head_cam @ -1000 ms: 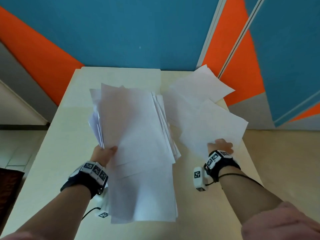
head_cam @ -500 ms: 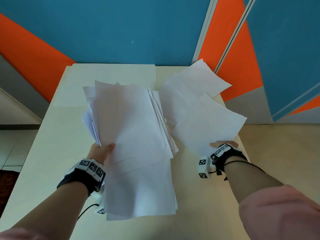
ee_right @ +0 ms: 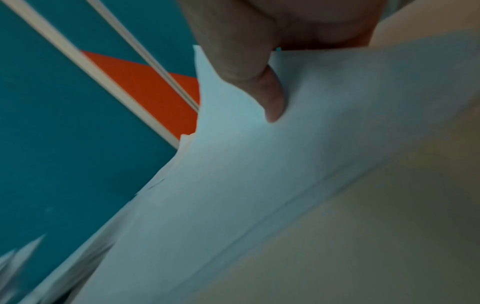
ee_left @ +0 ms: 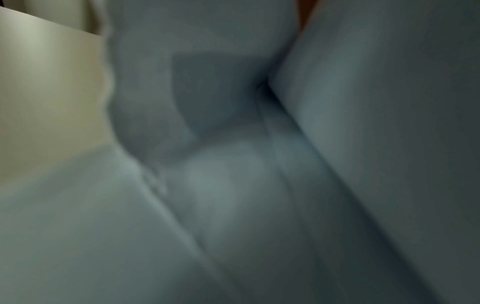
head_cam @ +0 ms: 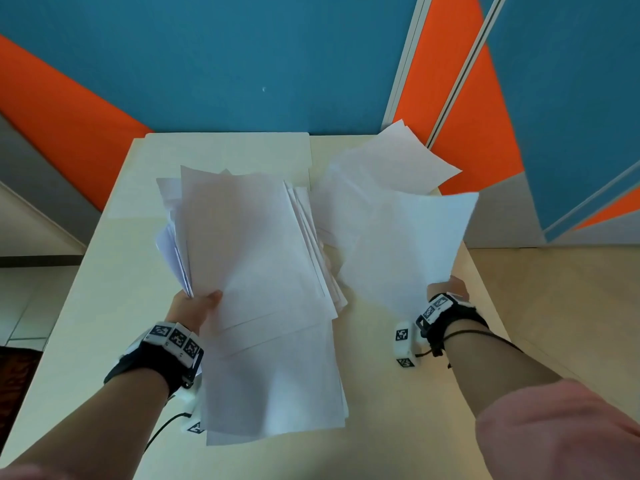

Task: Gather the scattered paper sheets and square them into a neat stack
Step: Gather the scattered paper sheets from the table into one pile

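Note:
My left hand (head_cam: 195,303) grips a thick, uneven bundle of white sheets (head_cam: 249,251) at its near left edge, thumb on top, tilted up above the table. Under it a second sheaf (head_cam: 273,386) lies flat toward the near edge. My right hand (head_cam: 446,289) pinches one white sheet (head_cam: 401,244) at its near corner and holds it raised; the right wrist view shows a finger (ee_right: 259,82) pressed on that sheet (ee_right: 259,174). More loose sheets (head_cam: 384,161) lie at the table's far right. The left wrist view shows only blurred paper (ee_left: 233,185).
The cream table (head_cam: 104,289) stands against a blue and orange wall (head_cam: 242,57). Its right edge runs close by my right wrist, with tiled floor (head_cam: 561,306) beyond. The far right sheets overhang the table's back corner.
My right hand has lifted its sheet off the table and turned it upright, drawing back toward me. The left hand keeps holding its bundle in about the same place.

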The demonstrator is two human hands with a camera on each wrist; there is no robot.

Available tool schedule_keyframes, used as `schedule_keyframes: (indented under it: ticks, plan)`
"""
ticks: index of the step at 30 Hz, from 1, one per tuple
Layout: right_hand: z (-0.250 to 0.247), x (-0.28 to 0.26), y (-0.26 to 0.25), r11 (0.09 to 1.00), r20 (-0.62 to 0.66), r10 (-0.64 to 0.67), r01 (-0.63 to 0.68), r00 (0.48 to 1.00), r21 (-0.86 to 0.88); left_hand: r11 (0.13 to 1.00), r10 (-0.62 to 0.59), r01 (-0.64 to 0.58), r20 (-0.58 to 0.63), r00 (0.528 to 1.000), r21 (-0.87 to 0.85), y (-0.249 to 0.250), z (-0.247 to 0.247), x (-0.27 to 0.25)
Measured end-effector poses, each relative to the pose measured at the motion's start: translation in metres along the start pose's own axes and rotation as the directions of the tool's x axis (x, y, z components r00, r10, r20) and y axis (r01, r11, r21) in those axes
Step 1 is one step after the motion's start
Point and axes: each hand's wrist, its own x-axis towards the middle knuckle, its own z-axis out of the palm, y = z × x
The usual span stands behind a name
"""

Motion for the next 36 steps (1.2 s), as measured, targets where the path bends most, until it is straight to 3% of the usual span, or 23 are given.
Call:
schedule_keyframes:
  ticks: [2, 9, 14, 16, 19, 24, 28, 32, 36]
  plan:
    - [0.004, -0.004, -0.003, 0.995, -0.065, -0.051, 0.056, 0.997, 0.084, 1.0, -0.007, 0.007, 0.002, 1.0, 0.0, -0.001, -0.002, 0.003]
    - [-0.005, -0.01, -0.004, 0.939, 0.151, -0.126, 0.068, 0.98, 0.337, 0.997, -0.039, 0.04, -0.019, 0.999, 0.062, 0.002, -0.011, 0.005]
    - [-0.008, 0.008, -0.006, 0.883, 0.051, -0.094, 0.06, 0.994, 0.466, 0.995, -0.043, 0.047, -0.056, 0.997, 0.083, 0.012, -0.024, 0.001]
    - [-0.009, 0.006, -0.015, 0.894, 0.096, -0.135, 0.079, 0.986, 0.442, 0.997, -0.038, 0.042, -0.065, 0.997, 0.07, 0.016, -0.026, -0.001]
    - [0.006, -0.019, -0.036, 0.892, 0.289, -0.244, 0.097, 0.926, 0.441, 0.997, -0.023, 0.025, -0.028, 0.999, 0.07, 0.019, -0.02, -0.006]
    - [0.047, -0.055, -0.055, 0.904, 0.548, -0.328, 0.086, 0.769, 0.42, 0.999, -0.038, 0.041, 0.093, 0.995, -0.031, 0.021, 0.004, -0.017]
    - [0.067, -0.059, -0.064, 0.925, 0.582, -0.354, 0.183, 0.732, 0.332, 0.995, -0.083, 0.089, 0.152, 0.985, -0.037, 0.022, 0.011, -0.011]
    - [0.07, -0.052, -0.078, 0.898, 0.559, -0.423, 0.245, 0.713, 0.365, 0.983, -0.133, 0.154, 0.203, 0.97, -0.096, 0.026, 0.013, -0.007]
    - [0.067, -0.046, -0.093, 0.866, 0.587, -0.494, 0.303, 0.641, 0.397, 0.997, -0.017, 0.031, 0.186, 0.982, -0.071, 0.027, 0.024, -0.014]
